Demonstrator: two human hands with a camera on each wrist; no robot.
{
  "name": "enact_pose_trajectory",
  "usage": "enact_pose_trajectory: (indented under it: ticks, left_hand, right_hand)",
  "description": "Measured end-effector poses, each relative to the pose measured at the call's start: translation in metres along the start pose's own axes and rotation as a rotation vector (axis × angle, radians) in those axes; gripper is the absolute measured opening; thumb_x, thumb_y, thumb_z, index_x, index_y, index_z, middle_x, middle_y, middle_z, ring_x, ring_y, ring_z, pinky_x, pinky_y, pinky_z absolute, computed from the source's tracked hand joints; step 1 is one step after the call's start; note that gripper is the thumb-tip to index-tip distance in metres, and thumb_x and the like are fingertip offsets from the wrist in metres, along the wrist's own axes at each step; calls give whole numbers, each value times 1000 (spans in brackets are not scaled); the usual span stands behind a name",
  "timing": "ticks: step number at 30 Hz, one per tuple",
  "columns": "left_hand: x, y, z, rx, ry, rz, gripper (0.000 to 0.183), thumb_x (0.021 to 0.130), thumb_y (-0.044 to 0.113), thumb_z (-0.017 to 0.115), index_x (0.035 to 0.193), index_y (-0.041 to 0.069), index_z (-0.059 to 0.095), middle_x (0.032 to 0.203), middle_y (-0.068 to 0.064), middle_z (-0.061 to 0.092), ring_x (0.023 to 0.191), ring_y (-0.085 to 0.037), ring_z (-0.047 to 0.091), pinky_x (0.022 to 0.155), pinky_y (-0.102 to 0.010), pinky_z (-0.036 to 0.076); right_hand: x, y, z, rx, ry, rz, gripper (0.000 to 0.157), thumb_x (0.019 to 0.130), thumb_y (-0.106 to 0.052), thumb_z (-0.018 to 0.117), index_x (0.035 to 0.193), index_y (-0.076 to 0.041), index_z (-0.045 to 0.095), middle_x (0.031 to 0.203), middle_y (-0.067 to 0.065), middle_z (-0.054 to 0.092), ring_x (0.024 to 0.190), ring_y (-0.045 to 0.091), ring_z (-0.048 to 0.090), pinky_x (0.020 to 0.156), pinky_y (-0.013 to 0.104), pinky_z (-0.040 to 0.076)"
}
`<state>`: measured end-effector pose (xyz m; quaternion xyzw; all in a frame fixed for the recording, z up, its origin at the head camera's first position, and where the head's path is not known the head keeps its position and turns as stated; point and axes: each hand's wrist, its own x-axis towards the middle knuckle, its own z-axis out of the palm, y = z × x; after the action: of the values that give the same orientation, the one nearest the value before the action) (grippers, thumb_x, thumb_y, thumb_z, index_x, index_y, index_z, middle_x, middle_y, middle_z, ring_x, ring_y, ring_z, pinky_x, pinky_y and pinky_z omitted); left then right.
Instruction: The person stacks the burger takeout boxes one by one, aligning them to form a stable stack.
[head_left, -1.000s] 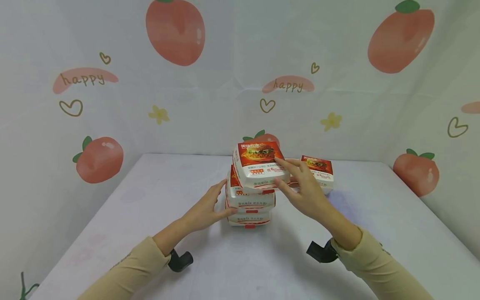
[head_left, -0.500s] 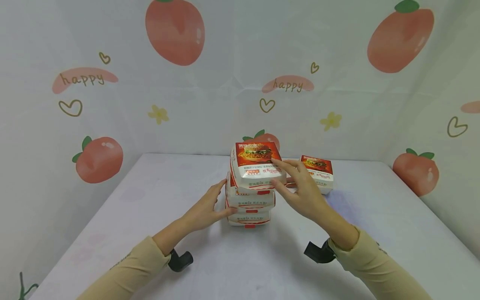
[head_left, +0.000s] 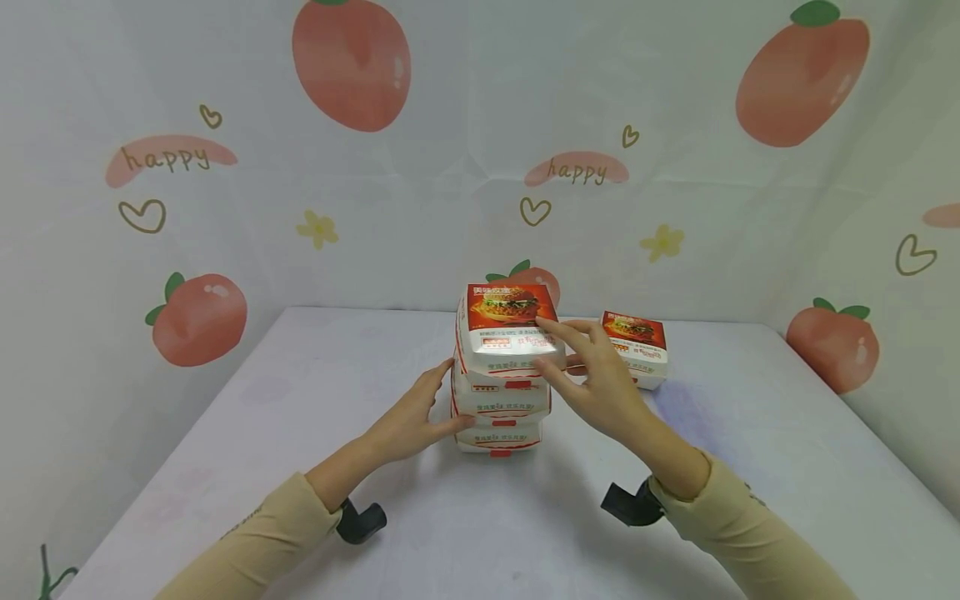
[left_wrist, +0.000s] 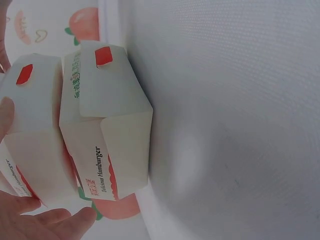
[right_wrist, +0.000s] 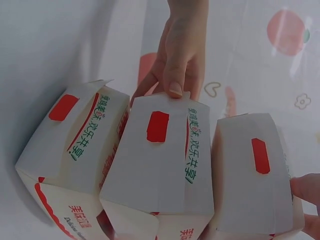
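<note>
Three white paper hamburger boxes stand in a stack at the middle of the table in the head view. My left hand (head_left: 408, 427) grips the middle hamburger box (head_left: 504, 403) at its left side, thumb at the front. My right hand (head_left: 603, 379) holds the top hamburger box (head_left: 510, 343) by its right side, thumb low at the front and a finger on the printed lid. The bottom hamburger box (right_wrist: 70, 145) rests on the table. In the right wrist view, a narrow gap shows between the middle box and the top box (right_wrist: 250, 175).
Another hamburger box (head_left: 639, 346) sits behind my right hand, near the table's back edge. The white-covered table (head_left: 337, 350) meets a fruit-printed cloth backdrop (head_left: 450, 125). Black wrist mounts (head_left: 362, 523) stick out below both forearms.
My right hand has moved left and slightly down with the top box, which now lines up more closely over the middle one. My left hand has stayed in place.
</note>
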<state>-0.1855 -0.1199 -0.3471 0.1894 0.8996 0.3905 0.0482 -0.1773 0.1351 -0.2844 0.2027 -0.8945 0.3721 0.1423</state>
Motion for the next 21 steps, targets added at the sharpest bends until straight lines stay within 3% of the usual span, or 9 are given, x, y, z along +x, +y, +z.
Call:
enact_pose_trajectory:
  ticks: [9,21]
  left_hand:
    - [0,-1,0,-7,-2,3,95,83,45,66,150,8,10,153,-15,24,139,-32,30,109,-50,37]
    - [0,0,-1,-10,-6,13,94,84,43,66,150,6,11,152,-17,24,139,-34,30,108,-51,37]
  right_hand:
    - [0,-2,1,-5,-3,7,50,88,-28,65,136,-26,49,129,13,42,91,28,64,75,41,57]
    - [1,-6,2,-17,-5,8,52,87,-29,65,136,-26,48,130,13,42,90,27,64,69,31,57]
